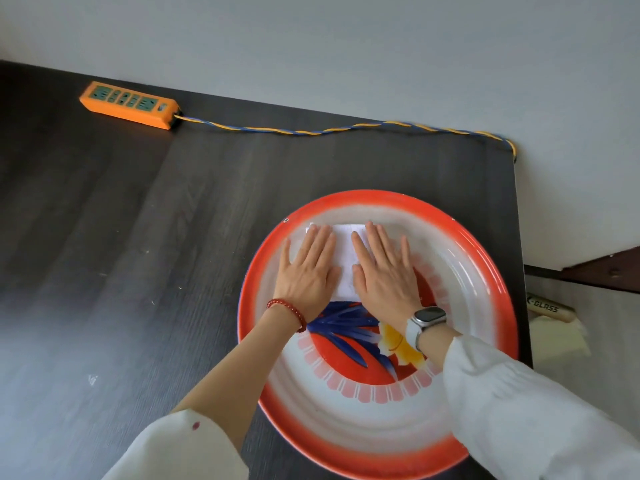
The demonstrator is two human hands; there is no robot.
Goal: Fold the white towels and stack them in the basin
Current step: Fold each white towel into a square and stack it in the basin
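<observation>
My white sleeves fill the bottom of the view, nearest to me, with both forearms reaching forward over the basin. The basin is a wide enamel one with an orange-red rim, a pale wall, and a red floor painted with blue leaves and a yellow flower. It sits on the dark wood-grain counter, close to the counter's right edge.

Inside the basin, toward its far side, lies a folded white towel. I cannot tell whether it is one towel or several stacked. My left hand lies flat on the towel's left part, grip apart with the fingers straight and close together, palm down. My right hand lies flat on the towel's right part in the same way, fingers straight, clamped on nothing. A strip of towel shows between the two hands.

A red bead bracelet circles my left wrist, and a watch with a white strap sits on my right wrist.

At the far left of the counter rests an orange power strip. Its twisted yellow-and-blue cord runs along the counter's far edge by the pale wall and drops over the right corner.
</observation>
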